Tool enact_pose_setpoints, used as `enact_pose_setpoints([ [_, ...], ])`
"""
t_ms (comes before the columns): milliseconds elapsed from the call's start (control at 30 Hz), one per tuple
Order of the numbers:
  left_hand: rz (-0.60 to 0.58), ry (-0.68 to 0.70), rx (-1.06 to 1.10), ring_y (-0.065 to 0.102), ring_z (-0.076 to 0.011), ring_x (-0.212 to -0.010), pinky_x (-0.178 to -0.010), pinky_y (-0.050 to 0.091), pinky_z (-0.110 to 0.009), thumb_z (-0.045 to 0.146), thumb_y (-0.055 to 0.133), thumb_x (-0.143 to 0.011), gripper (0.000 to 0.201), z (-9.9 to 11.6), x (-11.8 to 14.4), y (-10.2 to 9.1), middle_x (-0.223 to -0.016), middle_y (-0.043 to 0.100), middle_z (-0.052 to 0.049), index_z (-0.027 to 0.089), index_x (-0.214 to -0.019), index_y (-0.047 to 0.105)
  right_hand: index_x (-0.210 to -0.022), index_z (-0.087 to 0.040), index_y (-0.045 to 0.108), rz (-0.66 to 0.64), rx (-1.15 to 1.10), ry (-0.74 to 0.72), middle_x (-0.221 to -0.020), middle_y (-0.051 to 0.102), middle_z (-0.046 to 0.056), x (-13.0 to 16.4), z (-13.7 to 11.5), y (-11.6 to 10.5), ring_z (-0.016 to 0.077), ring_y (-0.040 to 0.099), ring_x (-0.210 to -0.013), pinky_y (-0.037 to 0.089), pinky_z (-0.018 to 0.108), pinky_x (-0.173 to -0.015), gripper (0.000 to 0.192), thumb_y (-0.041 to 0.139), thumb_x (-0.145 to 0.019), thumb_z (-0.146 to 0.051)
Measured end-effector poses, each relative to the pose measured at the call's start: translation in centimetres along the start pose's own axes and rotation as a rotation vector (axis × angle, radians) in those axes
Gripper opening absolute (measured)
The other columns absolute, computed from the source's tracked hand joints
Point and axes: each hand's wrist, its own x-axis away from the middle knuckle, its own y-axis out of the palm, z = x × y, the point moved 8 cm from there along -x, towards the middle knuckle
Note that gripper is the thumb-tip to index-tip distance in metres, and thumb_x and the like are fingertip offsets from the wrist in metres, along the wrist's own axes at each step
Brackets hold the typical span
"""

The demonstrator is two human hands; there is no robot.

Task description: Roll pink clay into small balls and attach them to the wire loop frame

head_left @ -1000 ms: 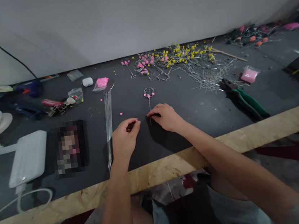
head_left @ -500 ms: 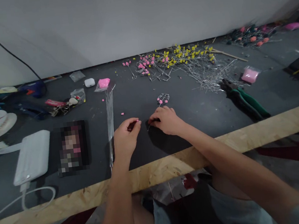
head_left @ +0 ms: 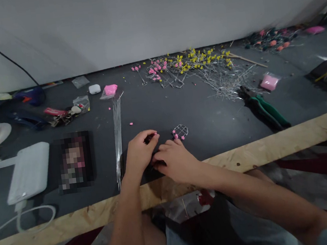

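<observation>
The left hand [head_left: 140,152] is above the desk [head_left: 203,109], and its grip is together: the thumb and the index finger pinch a small pink piece [head_left: 155,133], of which only a little part is visible at the fingertips. The right hand [head_left: 178,162] lies low, just beside the left one, near the wooden edge [head_left: 231,166] of the desk. Its grip is clamped on the wire frame [head_left: 181,130], whose lower part is hidden under the hand. The rounded head of this frame, with thin wires crossing inside, comes out beyond the right fingers, and several pink bits [head_left: 176,136] sit on its near and left side. On the desk, a loose pink lump [head_left: 131,123] rests a little farther than the left hand. To the left of that hand, a bundle of straight wires [head_left: 118,132] lies lengthwise, and at its far end there is bright pink material [head_left: 111,90] on a clear bag. Farther back, a heap of wire stems [head_left: 223,79] spreads out, with many yellow and pink tips among it. At the right, pliers with green handles [head_left: 266,112] lie near a pink packet [head_left: 269,81].
</observation>
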Motion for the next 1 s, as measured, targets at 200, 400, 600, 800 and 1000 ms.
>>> enact_pose_setpoints([
  [200,-0.077,0.059,0.000,0.062,-0.0163,-0.076,-0.073,0.047,-0.030,0.035,0.057,-0.079,0.019,0.5,0.3,0.7,-0.088,0.070,-0.003,0.022,-0.089,0.067,-0.098,-0.021,0.065,0.136,-0.430,0.146,-0.080,0.065,0.000,0.3,5.7,-7.0,0.0121,0.055,-0.070,0.039,0.026,-0.065,0.022,0.051,-0.083,-0.030],
  [400,-0.172,0.125,-0.019,0.061,-0.0159,-0.075,-0.068,0.045,-0.028,0.037,0.055,-0.080,0.019,2.1,0.4,1.8,-0.086,0.069,-0.002,0.024,-0.087,0.067,-0.109,-0.017,0.063,0.080,-0.265,0.287,-0.096,0.063,0.006,0.2,13.8,-7.7,0.0151,0.056,-0.081,0.042,0.028,-0.074,0.035,0.057,-0.075,-0.018],
  [600,-0.267,0.190,-0.109,0.058,-0.0157,-0.072,-0.065,0.041,-0.029,0.038,0.052,-0.082,0.022,3.3,0.0,3.5,-0.085,0.068,-0.002,0.024,-0.089,0.068,-0.116,-0.028,0.060,-0.007,-0.028,0.223,-0.100,0.061,0.004,0.3,13.1,-5.6,0.0218,0.051,-0.098,0.036,0.037,-0.086,0.042,0.060,-0.074,-0.021],
  [800,-0.304,0.182,-0.183,0.058,-0.0171,-0.074,-0.064,0.039,-0.029,0.038,0.052,-0.083,0.022,3.4,-0.5,4.1,-0.088,0.069,-0.003,0.025,-0.089,0.068,-0.116,-0.036,0.059,-0.028,-0.021,0.241,-0.097,0.059,0.002,0.8,12.6,-5.9,0.0234,0.047,-0.098,0.032,0.039,-0.086,0.043,0.061,-0.075,-0.023],
  [1000,-0.294,0.222,-0.235,0.058,-0.0179,-0.074,-0.065,0.039,-0.029,0.039,0.051,-0.083,0.023,3.6,-0.5,4.3,-0.086,0.068,-0.004,0.024,-0.087,0.068,-0.114,-0.037,0.061,-0.029,-0.015,0.237,-0.094,0.059,0.003,0.6,12.5,-5.9,0.0238,0.046,-0.095,0.031,0.038,-0.084,0.040,0.062,-0.076,-0.025],
])
